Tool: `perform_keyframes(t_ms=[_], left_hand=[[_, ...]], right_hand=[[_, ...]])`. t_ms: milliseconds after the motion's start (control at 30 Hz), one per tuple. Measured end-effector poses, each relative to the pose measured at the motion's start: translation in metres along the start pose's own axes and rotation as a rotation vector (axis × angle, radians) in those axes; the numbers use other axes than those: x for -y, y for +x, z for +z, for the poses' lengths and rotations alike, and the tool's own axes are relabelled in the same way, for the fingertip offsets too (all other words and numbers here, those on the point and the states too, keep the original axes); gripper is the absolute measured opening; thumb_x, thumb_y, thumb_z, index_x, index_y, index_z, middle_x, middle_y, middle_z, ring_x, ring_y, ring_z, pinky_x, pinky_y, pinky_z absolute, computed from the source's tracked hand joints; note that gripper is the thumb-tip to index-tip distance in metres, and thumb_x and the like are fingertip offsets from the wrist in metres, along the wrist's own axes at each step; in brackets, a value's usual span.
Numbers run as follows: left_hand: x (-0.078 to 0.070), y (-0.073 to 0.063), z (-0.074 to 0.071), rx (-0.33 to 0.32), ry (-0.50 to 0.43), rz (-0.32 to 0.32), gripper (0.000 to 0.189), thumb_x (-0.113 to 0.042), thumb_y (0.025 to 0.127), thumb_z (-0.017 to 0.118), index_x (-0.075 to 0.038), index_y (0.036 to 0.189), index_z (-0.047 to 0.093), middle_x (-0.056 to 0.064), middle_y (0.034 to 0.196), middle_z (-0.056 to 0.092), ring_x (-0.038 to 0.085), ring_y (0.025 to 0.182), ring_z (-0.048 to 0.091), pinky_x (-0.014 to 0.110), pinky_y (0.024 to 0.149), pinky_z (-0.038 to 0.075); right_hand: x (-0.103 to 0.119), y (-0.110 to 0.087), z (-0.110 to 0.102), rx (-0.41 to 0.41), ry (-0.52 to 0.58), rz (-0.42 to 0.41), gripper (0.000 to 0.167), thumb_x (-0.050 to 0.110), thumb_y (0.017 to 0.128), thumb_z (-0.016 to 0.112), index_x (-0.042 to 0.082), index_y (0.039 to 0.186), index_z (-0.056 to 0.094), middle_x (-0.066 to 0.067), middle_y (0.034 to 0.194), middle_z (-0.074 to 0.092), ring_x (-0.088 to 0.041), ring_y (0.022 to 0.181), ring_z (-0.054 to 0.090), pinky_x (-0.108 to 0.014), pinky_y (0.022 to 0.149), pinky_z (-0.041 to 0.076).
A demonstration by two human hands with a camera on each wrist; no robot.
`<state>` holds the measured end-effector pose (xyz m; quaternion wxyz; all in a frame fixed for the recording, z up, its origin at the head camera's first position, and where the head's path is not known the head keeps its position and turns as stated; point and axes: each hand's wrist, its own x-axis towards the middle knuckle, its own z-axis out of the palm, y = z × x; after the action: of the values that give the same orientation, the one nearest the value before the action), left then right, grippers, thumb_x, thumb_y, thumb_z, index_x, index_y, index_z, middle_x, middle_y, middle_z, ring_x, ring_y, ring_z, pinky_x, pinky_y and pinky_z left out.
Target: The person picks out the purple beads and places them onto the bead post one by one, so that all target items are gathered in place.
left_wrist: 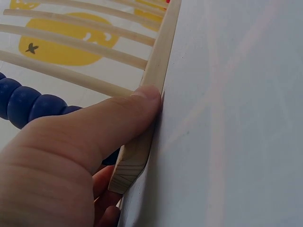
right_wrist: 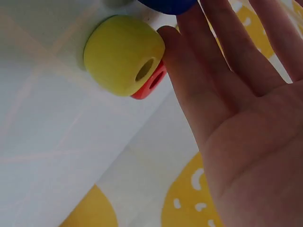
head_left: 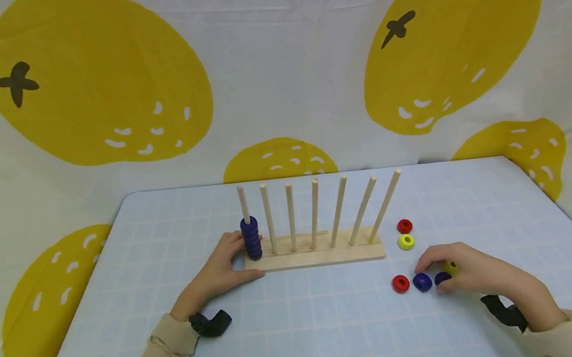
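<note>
A wooden stand (head_left: 320, 256) with a row of upright pegs sits mid-table; dark blue beads (head_left: 252, 239) are stacked on its leftmost peg. My left hand (head_left: 219, 269) grips the left end of its base, thumb (left_wrist: 128, 111) on the front edge and fingers partly hidden behind. On the right, my right hand (head_left: 465, 266) hovers low over loose beads, its fingers (right_wrist: 199, 80) extended. A blue bead (head_left: 422, 282) lies by its fingertips, and another blue bead (head_left: 442, 278) is partly covered by the hand. Beside them is a yellow bead (right_wrist: 118, 56), half hidden in the head view.
A red bead (head_left: 400, 284) lies left of the blue ones. Farther back, another red bead (head_left: 405, 227) and a yellow bead (head_left: 406, 242) lie right of the stand. Behind the table (head_left: 309, 335) hangs a lemon-print cloth (head_left: 280, 68).
</note>
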<state>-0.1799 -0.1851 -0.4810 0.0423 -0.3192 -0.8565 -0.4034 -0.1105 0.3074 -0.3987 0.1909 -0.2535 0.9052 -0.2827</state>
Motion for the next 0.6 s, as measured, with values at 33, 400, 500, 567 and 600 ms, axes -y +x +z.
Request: perform_keyframes(t_ms=[33, 400, 500, 567, 600], left_hand=[[-0.0001, 0.0, 0.0, -0.001, 0.002, -0.001, 0.067, -0.028, 0.073, 0.089, -0.01, 0.133, 0.063, 0.005, 0.132, 0.058, 0.021, 0.116, 0.045, 0.048, 0.101, 0.037], [0.0013, 0.0001, -0.0006, 0.0, 0.008, 0.001, 0.067, -0.029, 0.073, 0.089, -0.011, 0.133, 0.064, 0.004, 0.131, 0.058, 0.021, 0.116, 0.045, 0.048, 0.1, 0.037], [0.0009, -0.0001, -0.0007, 0.0, 0.006, -0.005, 0.067, -0.03, 0.073, 0.089, -0.012, 0.132, 0.064, 0.004, 0.131, 0.058, 0.02, 0.116, 0.045, 0.047, 0.1, 0.038], [0.0009, 0.0001, -0.0005, 0.005, 0.003, -0.008, 0.067, -0.03, 0.074, 0.089, -0.012, 0.133, 0.063, 0.003, 0.13, 0.058, 0.02, 0.116, 0.045, 0.047, 0.1, 0.038], [0.001, 0.0001, -0.0006, 0.005, 0.004, -0.009, 0.067, -0.03, 0.074, 0.089, -0.012, 0.133, 0.063, 0.003, 0.13, 0.058, 0.02, 0.116, 0.045, 0.047, 0.1, 0.038]], right_hand=[[-0.0001, 0.0008, 0.0009, 0.003, -0.003, -0.006, 0.031, 0.013, 0.081, 0.082, 0.022, 0.108, 0.071, 0.009, 0.109, 0.067, -0.017, 0.099, 0.06, -0.044, 0.091, 0.051], [0.0021, 0.005, 0.0064, 0.018, -0.001, -0.032, 0.031, 0.013, 0.081, 0.082, 0.024, 0.107, 0.071, 0.008, 0.11, 0.066, -0.011, 0.095, 0.056, -0.035, 0.088, 0.051], [0.0021, 0.0059, 0.008, 0.018, -0.027, -0.026, 0.03, 0.014, 0.081, 0.082, 0.026, 0.107, 0.071, 0.009, 0.11, 0.066, -0.013, 0.096, 0.056, -0.036, 0.087, 0.05], [0.0018, 0.0062, 0.0088, 0.016, -0.042, -0.022, 0.03, 0.015, 0.081, 0.082, 0.026, 0.106, 0.07, 0.01, 0.109, 0.066, -0.013, 0.095, 0.055, -0.036, 0.087, 0.05], [0.0017, 0.0065, 0.0092, 0.016, -0.046, -0.019, 0.03, 0.015, 0.081, 0.082, 0.026, 0.106, 0.07, 0.01, 0.109, 0.065, -0.013, 0.094, 0.055, -0.036, 0.086, 0.05]])
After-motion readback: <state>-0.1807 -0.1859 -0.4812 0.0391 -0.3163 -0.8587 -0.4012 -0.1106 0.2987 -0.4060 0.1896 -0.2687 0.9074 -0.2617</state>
